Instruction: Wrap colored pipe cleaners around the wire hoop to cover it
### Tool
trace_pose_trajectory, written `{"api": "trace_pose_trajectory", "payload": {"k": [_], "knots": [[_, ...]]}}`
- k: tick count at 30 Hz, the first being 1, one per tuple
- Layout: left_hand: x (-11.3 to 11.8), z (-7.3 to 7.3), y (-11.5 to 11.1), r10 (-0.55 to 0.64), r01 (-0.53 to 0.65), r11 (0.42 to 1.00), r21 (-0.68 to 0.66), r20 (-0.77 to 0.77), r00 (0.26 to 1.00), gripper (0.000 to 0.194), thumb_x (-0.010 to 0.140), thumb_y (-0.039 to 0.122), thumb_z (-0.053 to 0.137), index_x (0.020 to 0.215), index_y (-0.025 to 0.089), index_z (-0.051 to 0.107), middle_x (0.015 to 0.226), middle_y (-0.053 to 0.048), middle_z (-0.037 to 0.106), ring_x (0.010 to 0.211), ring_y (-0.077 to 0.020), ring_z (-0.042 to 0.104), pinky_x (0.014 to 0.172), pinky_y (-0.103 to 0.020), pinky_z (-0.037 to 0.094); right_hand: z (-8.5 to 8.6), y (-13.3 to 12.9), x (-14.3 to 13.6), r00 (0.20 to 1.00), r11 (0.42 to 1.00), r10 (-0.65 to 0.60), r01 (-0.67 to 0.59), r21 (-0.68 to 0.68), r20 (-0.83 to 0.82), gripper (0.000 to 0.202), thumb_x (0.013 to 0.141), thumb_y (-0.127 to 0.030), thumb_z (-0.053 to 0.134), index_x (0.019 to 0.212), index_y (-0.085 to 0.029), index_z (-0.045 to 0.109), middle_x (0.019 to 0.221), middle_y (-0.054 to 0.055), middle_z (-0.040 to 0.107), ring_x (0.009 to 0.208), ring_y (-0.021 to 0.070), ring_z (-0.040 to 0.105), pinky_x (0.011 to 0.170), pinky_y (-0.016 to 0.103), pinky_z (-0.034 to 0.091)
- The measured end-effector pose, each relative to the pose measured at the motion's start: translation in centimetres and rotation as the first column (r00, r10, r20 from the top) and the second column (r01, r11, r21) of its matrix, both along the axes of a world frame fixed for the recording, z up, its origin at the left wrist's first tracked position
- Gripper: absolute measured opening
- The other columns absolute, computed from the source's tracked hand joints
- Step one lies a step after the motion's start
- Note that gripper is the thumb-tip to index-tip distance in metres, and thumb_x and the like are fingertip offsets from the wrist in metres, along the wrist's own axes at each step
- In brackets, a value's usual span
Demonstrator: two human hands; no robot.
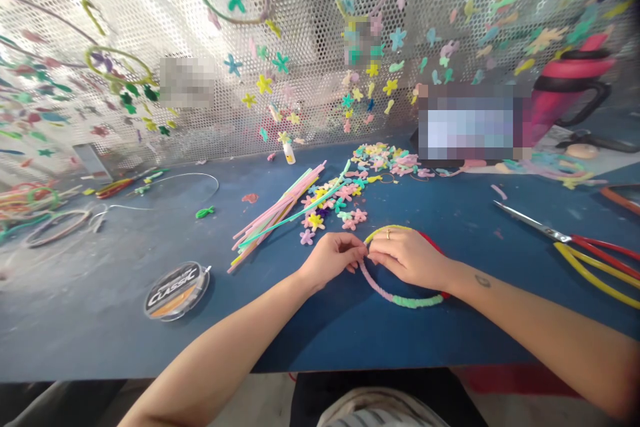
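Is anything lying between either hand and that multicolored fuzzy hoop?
Nothing visible. The left hand and right hand are both already at the fuzzy hoop, close together at its left side. The nearest loose pieces, fuzzy flowers, lie beyond the left hand, outside the hoop.

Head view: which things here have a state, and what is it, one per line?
Hoop: wrapped in several colours
Left hand: pinching hoop
Right hand: holding hoop
Scissors: lying down, blades apparently shut
Tumbler: lid on
Spool: lying flat
Fuzzy stems: loosely bunched
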State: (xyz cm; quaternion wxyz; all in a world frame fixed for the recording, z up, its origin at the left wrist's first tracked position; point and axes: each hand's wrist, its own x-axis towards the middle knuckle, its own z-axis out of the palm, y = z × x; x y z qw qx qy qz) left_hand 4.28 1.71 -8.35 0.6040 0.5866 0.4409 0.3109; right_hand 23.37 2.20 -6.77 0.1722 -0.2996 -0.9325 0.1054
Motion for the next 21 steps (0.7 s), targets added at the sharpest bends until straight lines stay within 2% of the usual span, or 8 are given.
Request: {"api": "trace_pose_trajectory", "payload": {"k": [7, 12, 15, 18, 21], "knots": [[-0.2, 0.2, 0.2, 0.000, 0.005, 0.997, -0.082, 0.061, 0.998, 0.032, 0.068, 0.039, 0.069, 0.077, 0.009, 0.063, 0.064, -0.003, 0.063, 0.057, -0.0073, 0.057, 0.057, -0.018, 0.048, -0.7, -0.1, -0.4, 0.999, 0.999, 0.052, -0.052, -0.007, 0.000, 0.032, 0.093, -0.029, 0.033, 0.073, -0.018, 0.055, 0.072, 0.004, 0.055, 0.069, 0.0145, 0.049, 0.065, 0.026, 0.035], [-0.5, -0.1, 0.4, -0.013, 0.023, 0.994, -0.103, 0.097, 0.995, 0.032, 0.066, 0.038, 0.071, 0.076, 0.009, 0.063, 0.064, -0.003, 0.064, 0.059, -0.0085, 0.060, 0.060, -0.020, 0.050, -0.9, 0.1, -0.3, 0.995, 0.993, 0.098, -0.098, -0.073, -0.003, 0.030, 0.093, -0.030, 0.034, 0.077, -0.018, 0.056, 0.076, 0.004, 0.057, 0.072, 0.0146, 0.050, 0.067, 0.027, 0.035], [-0.7, -0.4, 0.5, -0.033, 0.042, 0.995, -0.088, 0.102, 0.994, 0.031, 0.068, 0.037, 0.070, 0.076, 0.008, 0.063, 0.066, -0.004, 0.065, 0.060, -0.0086, 0.060, 0.062, -0.020, 0.050, -0.3, 0.5, 0.0, 0.991, 0.976, 0.118, -0.127, -0.178, -0.059, 0.030, 0.093, -0.029, 0.035, 0.077, -0.018, 0.058, 0.077, 0.003, 0.058, 0.071, 0.0131, 0.051, 0.068, 0.025, 0.036], [-0.8, -0.4, 0.6, -0.048, 0.056, 0.995, -0.079, 0.100, 0.994, 0.030, 0.069, 0.035, 0.070, 0.078, 0.008, 0.064, 0.068, -0.006, 0.066, 0.061, -0.0087, 0.060, 0.062, -0.020, 0.050, 0.1, 0.9, 0.3, 0.991, 0.957, 0.038, -0.074, -0.281, -0.130, 0.025, 0.091, -0.026, 0.038, 0.079, -0.018, 0.059, 0.076, 0.001, 0.059, 0.071, 0.0111, 0.052, 0.067, 0.023, 0.037], [-0.9, -0.2, 0.6, -0.054, 0.063, 0.995, -0.078, 0.105, 0.993, 0.029, 0.069, 0.034, 0.070, 0.078, 0.007, 0.064, 0.069, -0.006, 0.066, 0.061, -0.0087, 0.061, 0.062, -0.020, 0.050, -0.1, 1.0, 0.3, 0.987, 0.949, -0.077, 0.029, -0.314, -0.142, 0.011, 0.082, -0.024, 0.052, 0.088, -0.020, 0.059, 0.073, -0.001, 0.057, 0.066, 0.0107, 0.050, 0.061, 0.021, 0.036]]}}
